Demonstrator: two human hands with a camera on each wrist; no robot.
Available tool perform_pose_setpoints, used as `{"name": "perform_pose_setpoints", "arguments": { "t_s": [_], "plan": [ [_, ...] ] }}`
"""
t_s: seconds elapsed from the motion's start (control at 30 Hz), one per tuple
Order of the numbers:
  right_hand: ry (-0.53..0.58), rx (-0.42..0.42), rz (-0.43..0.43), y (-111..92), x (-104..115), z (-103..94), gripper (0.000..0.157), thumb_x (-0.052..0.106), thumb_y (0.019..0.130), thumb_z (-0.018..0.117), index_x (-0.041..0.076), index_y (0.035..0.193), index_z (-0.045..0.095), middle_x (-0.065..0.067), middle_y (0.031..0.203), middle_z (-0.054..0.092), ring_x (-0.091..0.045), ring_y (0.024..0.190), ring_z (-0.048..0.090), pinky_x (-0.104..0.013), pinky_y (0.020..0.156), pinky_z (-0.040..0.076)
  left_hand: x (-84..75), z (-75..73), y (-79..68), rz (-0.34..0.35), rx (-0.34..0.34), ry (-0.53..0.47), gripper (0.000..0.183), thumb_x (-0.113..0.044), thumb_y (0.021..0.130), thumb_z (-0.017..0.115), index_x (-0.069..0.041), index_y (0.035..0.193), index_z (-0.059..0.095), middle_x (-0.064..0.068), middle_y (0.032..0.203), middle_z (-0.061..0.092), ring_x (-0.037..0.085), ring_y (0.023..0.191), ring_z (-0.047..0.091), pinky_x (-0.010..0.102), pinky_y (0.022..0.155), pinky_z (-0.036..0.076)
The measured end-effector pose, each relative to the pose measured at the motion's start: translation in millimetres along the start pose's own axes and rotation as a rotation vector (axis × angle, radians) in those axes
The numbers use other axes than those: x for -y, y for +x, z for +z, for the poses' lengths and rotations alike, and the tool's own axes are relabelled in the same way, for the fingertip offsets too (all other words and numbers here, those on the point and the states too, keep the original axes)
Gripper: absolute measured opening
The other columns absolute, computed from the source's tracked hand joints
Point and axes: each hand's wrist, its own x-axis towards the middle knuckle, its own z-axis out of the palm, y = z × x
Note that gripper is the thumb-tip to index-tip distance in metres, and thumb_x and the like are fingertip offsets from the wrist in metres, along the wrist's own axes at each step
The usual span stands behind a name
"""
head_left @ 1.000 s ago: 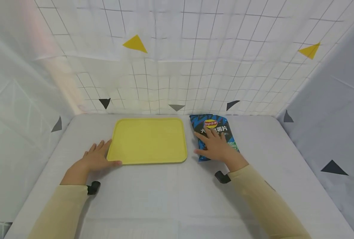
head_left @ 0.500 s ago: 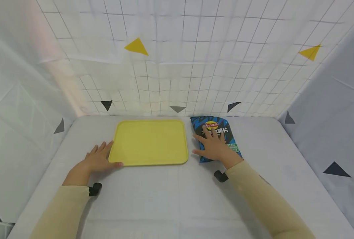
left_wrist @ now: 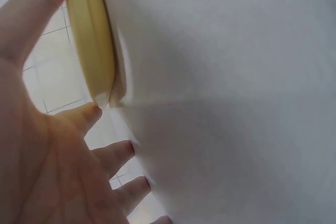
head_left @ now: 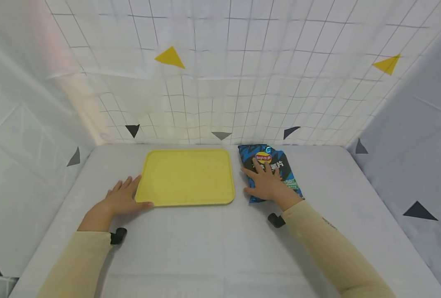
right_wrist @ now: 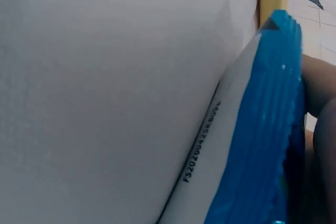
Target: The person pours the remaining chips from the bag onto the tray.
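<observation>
A yellow rectangular tray (head_left: 187,178) lies flat at the left of centre. At its near left corner is my left hand (head_left: 118,201), thumb along the front edge and spread fingers by the left side. The left wrist view shows the thumb and forefinger at the tray's rim (left_wrist: 93,35), the other fingertips down on the white cloth. Right of the tray lies a blue and black bag of potato chips (head_left: 264,157) with a Lay's logo. Across its front rests my right hand (head_left: 268,185), fingers spread. From the right wrist, the bag's crimped blue end (right_wrist: 262,114) hides part of the hand.
White cloth (head_left: 213,244) covers the table. Behind the tray and bag rises a white sheet with a grid (head_left: 213,95) and triangle marks. Plain sheets (head_left: 410,136) close off both sides. A small black device (head_left: 276,220) sits at the right wrist, another (head_left: 118,236) at the left.
The bag's top has buckled slightly under my right hand, which has shifted only a little. My left hand and the tray keep their places; the whole head view has moved slightly.
</observation>
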Motion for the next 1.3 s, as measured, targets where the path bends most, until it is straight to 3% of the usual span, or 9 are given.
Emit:
{"name": "perform_pose_setpoints", "arguments": {
  "t_s": [0.23,0.57,0.9,1.3],
  "plan": [
    [0.038,-0.049,-0.001,0.0,0.7,5.6,0.068,0.048,0.095,0.064,0.022,0.154,0.042,-0.017,0.167,0.010,-0.055,0.145,0.017,-0.078,0.107,0.017,1.7,0.1,0.9,0.002,0.000,-0.007,0.121,-0.073,0.080,0.067,0.002,0.158,0.013,0.041,0.157,0.010,0.067,0.139,0.005,0.082,0.104,0.010],
    [0.124,-0.141,-0.042,-9.7,-1.3,6.5,0.068,0.026,0.096,0.067,0.007,0.154,0.038,-0.019,0.166,0.014,-0.051,0.145,0.024,-0.067,0.113,0.022,4.8,-0.5,1.9,-0.010,-0.002,-0.011,0.123,-0.075,0.078,0.066,0.000,0.159,0.012,0.040,0.157,0.009,0.066,0.140,0.003,0.081,0.104,0.008],
    [0.216,-0.179,-0.043,-21.3,-4.8,-1.1,0.068,0.010,0.095,0.068,0.004,0.154,0.035,-0.017,0.166,0.013,-0.045,0.147,0.023,-0.058,0.115,0.028,7.1,0.2,2.7,-0.012,0.005,-0.025,0.123,-0.075,0.078,0.067,-0.001,0.159,0.011,0.039,0.158,0.008,0.065,0.140,0.002,0.081,0.105,0.007],
    [0.303,-0.365,-0.157,-34.9,-23.0,-3.6,0.071,0.007,0.094,0.068,0.000,0.155,0.032,-0.017,0.166,0.012,-0.042,0.147,0.024,-0.057,0.113,0.032,1.6,-2.3,1.2,-0.011,0.019,-0.043,0.121,-0.072,0.080,0.067,0.001,0.159,0.010,0.039,0.158,0.006,0.065,0.141,0.001,0.081,0.105,0.004]
  ]
}}
